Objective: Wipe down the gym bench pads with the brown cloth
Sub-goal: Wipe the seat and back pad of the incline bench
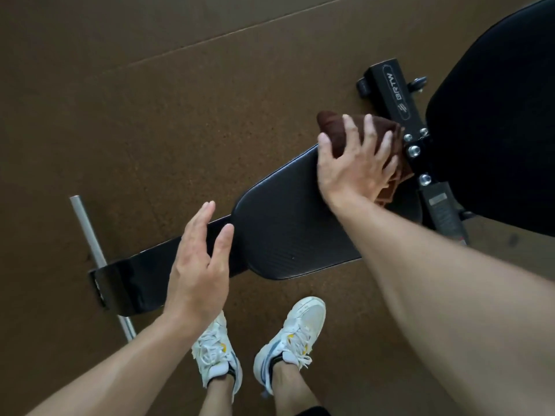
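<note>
Brown gym floor (150,115). Right hand (354,163), fingers spread, presses the cloth (333,127) flat on the seat pad's (285,229) far end (broad contact for wiping). Left hand (199,265) hovers over the frame (144,271), fingers together, holding nothing.

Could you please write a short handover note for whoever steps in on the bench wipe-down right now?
Right hand: fingers spread flat, pressing the brown cloth onto the far end of the seat pad, beside the hinge bracket.
Left hand: open, holding nothing, over the bench frame at the near end of the seat pad.
Done: cannot tell how much of the seat pad is already wiped.
Left: finish the seat pad, then wipe the back pad, which the cloth is not touching.
</note>
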Motion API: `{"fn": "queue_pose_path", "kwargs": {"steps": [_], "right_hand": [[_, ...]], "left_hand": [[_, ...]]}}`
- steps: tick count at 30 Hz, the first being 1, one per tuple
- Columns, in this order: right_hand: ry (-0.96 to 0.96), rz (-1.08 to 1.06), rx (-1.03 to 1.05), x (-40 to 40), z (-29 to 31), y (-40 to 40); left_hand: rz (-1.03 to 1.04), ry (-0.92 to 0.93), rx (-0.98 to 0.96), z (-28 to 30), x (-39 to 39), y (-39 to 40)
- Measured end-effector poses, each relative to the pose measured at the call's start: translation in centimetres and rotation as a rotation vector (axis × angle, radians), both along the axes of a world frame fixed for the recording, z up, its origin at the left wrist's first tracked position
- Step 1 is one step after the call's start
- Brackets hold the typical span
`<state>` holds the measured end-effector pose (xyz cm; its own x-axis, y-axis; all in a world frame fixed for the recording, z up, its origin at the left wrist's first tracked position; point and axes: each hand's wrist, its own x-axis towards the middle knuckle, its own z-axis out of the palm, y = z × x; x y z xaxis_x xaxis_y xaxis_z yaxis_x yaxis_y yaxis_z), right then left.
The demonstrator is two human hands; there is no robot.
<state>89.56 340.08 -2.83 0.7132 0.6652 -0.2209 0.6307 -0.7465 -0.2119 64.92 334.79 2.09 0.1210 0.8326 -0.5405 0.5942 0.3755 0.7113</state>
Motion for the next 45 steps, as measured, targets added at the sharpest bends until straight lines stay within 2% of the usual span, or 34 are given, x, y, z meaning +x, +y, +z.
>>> {"fn": "queue_pose_path", "kwargs": {"steps": [2, 4, 5, 7, 9, 11, 13, 14, 18, 21, 23, 26, 31, 36, 38, 39, 43, 45], "right_hand": [[-0.015, 0.177, 0.118, -6.1, 0.6, -2.6], [0.017, 0.56, 0.176, -11.4, 1.2, -7.1], [0.024, 0.713, 0.175, -12.3, 1.3, -8.7], [0.046, 0.876, 0.186, -10.6, 1.0, -9.3], [-0.006, 0.845, 0.123, -6.8, 0.4, -8.0], [-0.073, 0.541, -0.014, -1.2, 0.3, -5.9], [-0.04, 0.171, -0.105, 3.6, 0.7, -4.6], [-0.003, 0.055, -0.099, 4.5, 0.8, -4.2], [-0.012, -0.053, -0.041, 1.5, 0.0, -2.6], [-0.048, 0.151, -0.002, 1.8, 0.5, 0.4], [-0.04, 0.369, -0.126, 1.8, 1.5, 3.0], [-0.017, 0.521, -0.239, -3.1, 2.0, 3.2], [0.029, 0.75, 0.106, -12.1, 2.1, -4.0], [0.039, 1.02, 0.177, -10.9, 1.2, -8.8], [0.052, 0.927, 0.211, -11.2, 1.2, -12.8], [0.067, 0.774, 0.201, -11.5, 1.3, -14.3], [0.163, -0.275, -0.004, -8.2, 1.0, -13.5], [0.226, -0.49, -0.005, -4.2, 0.5, -11.7]], "left_hand": [[0.039, -0.02, -0.017, -0.1, -0.3, 0.1], [0.118, -0.033, -0.027, 0.0, -0.2, 0.3], [0.154, -0.03, -0.037, 0.2, -0.1, 0.6], [0.159, -0.022, -0.06, 0.6, 0.0, 1.2], [0.1, -0.053, -0.07, 0.9, -0.2, 1.9], [0.054, -0.088, -0.092, 0.9, -0.4, 2.4], [0.038, -0.098, -0.105, 0.5, -0.5, 2.7], [0.035, -0.098, -0.103, 0.3, -0.6, 2.8], [0.042, -0.109, -0.103, -0.4, -1.2, 2.2], [0.033, -0.11, -0.103, -0.6, -2.3, 1.3], [0.022, -0.089, -0.078, -0.5, -2.8, 1.1], [0.056, -0.028, -0.01, 0.2, -3.5, 1.2], [0.078, 0.01, 0.054, 3.6, -3.3, 1.9], [-0.076, -0.017, 0.046, 5.0, -1.9, 3.4], [-0.16, -0.016, 0.005, 5.3, 0.0, 4.6], [-0.208, 0.001, -0.005, 5.5, 1.2, 5.3], [-0.426, 0.153, -0.005, 4.4, 6.0, 7.9], [-0.553, 0.189, -0.056, 2.9, 7.9, 8.7]]}}
